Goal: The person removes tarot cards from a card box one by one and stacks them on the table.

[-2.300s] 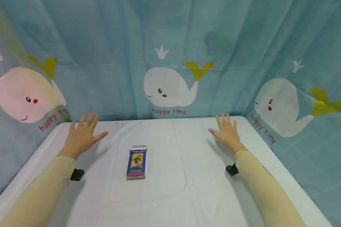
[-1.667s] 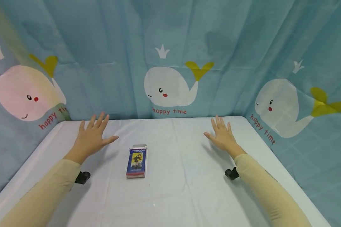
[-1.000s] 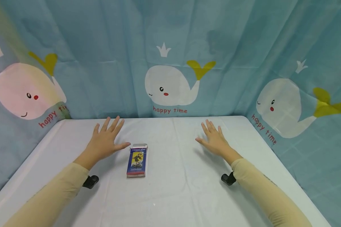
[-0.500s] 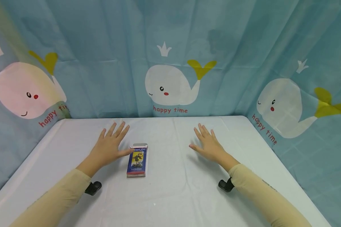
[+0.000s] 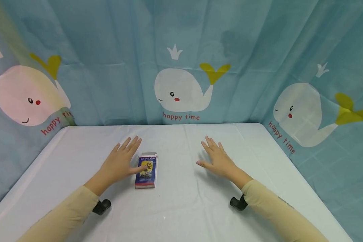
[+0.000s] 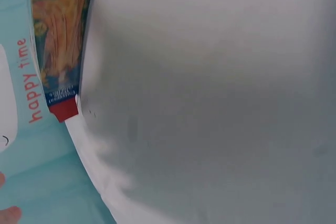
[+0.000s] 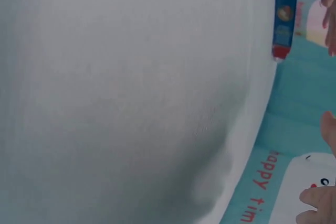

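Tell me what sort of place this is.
Probably a small screened-off recording booth, though the wider room is out of view: a white-covered table, blue whale-print curtains along its back and sides, and a small black device at each wrist.

The white, faintly creased table (image 5: 181, 211) bears a blue box (image 5: 145, 178), lying flat, its far flap (image 5: 149, 154) open.

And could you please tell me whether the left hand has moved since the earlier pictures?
Yes: in the head view, the left hand has moved rightward toward the box, now partly overlapping it.
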{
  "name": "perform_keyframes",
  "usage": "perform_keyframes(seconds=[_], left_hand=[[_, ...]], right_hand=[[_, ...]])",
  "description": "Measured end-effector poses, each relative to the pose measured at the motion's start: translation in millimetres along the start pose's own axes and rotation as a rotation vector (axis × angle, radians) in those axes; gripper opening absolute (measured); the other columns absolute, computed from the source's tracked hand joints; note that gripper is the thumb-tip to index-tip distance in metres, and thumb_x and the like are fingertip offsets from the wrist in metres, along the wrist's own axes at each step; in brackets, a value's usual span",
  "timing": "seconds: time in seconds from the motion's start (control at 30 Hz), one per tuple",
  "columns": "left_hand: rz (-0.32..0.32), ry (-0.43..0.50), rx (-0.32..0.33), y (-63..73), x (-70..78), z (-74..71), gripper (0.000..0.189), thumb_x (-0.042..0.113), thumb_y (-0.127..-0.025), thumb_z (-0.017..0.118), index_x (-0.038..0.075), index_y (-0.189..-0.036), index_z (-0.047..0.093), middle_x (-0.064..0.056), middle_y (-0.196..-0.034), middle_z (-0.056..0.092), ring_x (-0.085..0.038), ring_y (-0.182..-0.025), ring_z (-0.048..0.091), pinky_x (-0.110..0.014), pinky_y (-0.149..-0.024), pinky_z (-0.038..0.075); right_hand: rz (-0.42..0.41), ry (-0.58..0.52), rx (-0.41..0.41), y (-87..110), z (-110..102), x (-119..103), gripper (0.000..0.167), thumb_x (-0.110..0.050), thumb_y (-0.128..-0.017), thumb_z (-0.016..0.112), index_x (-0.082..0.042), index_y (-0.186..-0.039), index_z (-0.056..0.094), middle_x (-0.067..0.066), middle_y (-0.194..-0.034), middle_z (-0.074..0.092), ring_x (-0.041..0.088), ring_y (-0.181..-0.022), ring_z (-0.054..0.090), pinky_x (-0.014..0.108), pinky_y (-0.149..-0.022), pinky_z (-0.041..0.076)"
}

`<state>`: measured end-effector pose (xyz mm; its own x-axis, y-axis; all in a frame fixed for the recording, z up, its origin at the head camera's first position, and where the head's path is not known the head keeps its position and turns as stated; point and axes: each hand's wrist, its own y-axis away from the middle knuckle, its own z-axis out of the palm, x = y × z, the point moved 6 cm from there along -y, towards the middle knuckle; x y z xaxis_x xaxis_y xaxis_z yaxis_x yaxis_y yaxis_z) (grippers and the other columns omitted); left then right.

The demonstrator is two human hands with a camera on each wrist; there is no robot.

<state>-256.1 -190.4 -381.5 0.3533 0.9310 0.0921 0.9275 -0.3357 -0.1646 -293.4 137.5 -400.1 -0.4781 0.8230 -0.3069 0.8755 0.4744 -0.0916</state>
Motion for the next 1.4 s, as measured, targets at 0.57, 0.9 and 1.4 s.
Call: perform_keyframes(seconds=[0.57, 0.9, 1.4], left_hand=[[-0.083, 0.142, -0.05, 12.4, 13.2, 9.5, 0.107, 0.059, -0.08, 0.071, -0.006, -0.153, 0.027, -0.027, -0.157, 0.032, -0.046, -0.144, 0.035, -0.059, -0.113, 0.032], [-0.125, 0.26, -0.051, 18.8, 20.4, 11.0, 0.102, 0.056, -0.078, 0.075, -0.007, -0.149, 0.036, -0.026, -0.15, 0.044, -0.044, -0.133, 0.047, -0.058, -0.106, 0.041], [-0.245, 0.511, -0.083, 21.6, 28.4, 20.7, 0.115, 0.05, -0.076, 0.08, -0.014, -0.151, 0.021, -0.034, -0.151, 0.035, -0.04, -0.125, 0.049, -0.057, -0.102, 0.043]], right_hand=[[-0.049, -0.117, -0.009, 10.8, 4.0, -22.5, 0.088, -0.051, -0.091, 0.064, -0.004, -0.157, 0.028, 0.013, -0.168, 0.008, 0.032, -0.155, 0.01, 0.053, -0.123, 0.01], [-0.003, -0.212, -0.043, 15.1, 8.2, -27.5, 0.09, -0.052, -0.09, 0.065, -0.011, -0.159, 0.024, 0.008, -0.169, 0.003, 0.041, -0.153, 0.012, 0.057, -0.12, 0.019], [0.054, -0.305, -0.025, 18.5, 9.3, -33.8, 0.088, -0.052, -0.087, 0.069, -0.014, -0.157, 0.03, 0.004, -0.169, 0.008, 0.036, -0.153, 0.017, 0.058, -0.118, 0.026]])
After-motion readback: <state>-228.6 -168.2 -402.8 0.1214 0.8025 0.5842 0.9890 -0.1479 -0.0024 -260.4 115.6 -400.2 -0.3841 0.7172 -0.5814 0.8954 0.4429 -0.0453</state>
